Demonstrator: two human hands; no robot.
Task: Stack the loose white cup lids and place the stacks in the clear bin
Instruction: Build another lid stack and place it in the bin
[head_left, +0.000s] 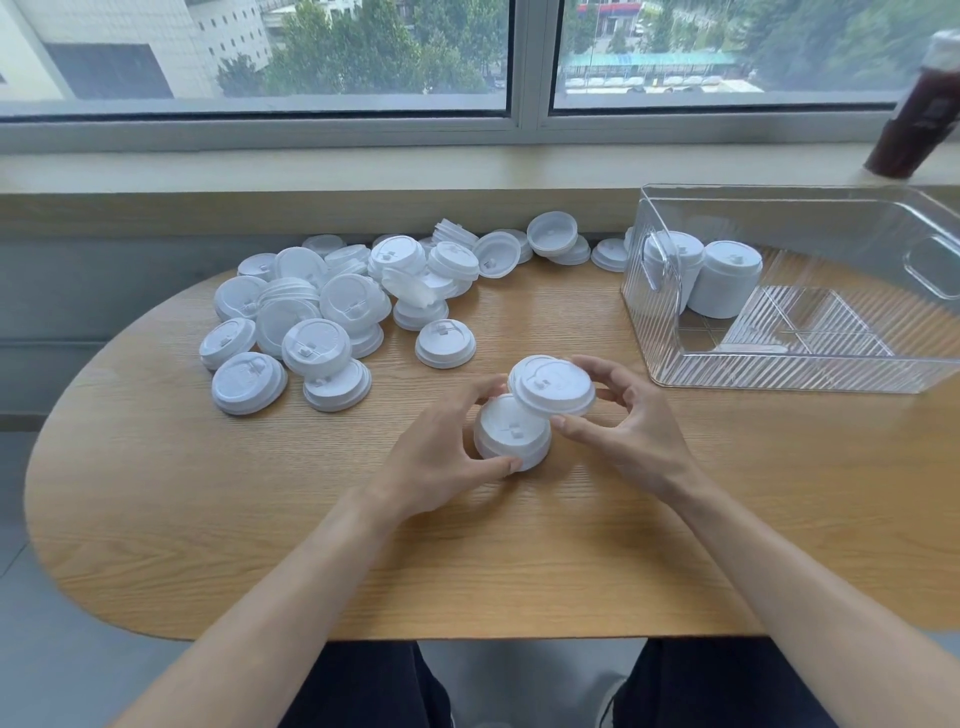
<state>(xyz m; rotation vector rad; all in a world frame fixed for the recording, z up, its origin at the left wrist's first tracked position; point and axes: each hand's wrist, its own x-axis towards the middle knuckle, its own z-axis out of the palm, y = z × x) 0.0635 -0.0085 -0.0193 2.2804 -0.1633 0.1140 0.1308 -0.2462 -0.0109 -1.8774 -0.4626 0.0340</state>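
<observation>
two hands are working at the desk (208, 519): the left hand (441, 457) is curling round a short stack of lids (511, 434), the right hand (628, 426) is pinching a tilted lid (553, 387) over it. loose lids (322, 306) are lying far left; the clear bin (810, 374), right, is holding two stacks (727, 280).

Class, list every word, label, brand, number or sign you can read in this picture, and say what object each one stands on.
No text here can be read.
Loose lids: raised moulding on top, too small to read.
Dark cup on the window sill: a faint mark on its side, too blurred to read.
Red sign on a building outside: too far and blurred to read.
Clear bin: no label visible.
</observation>
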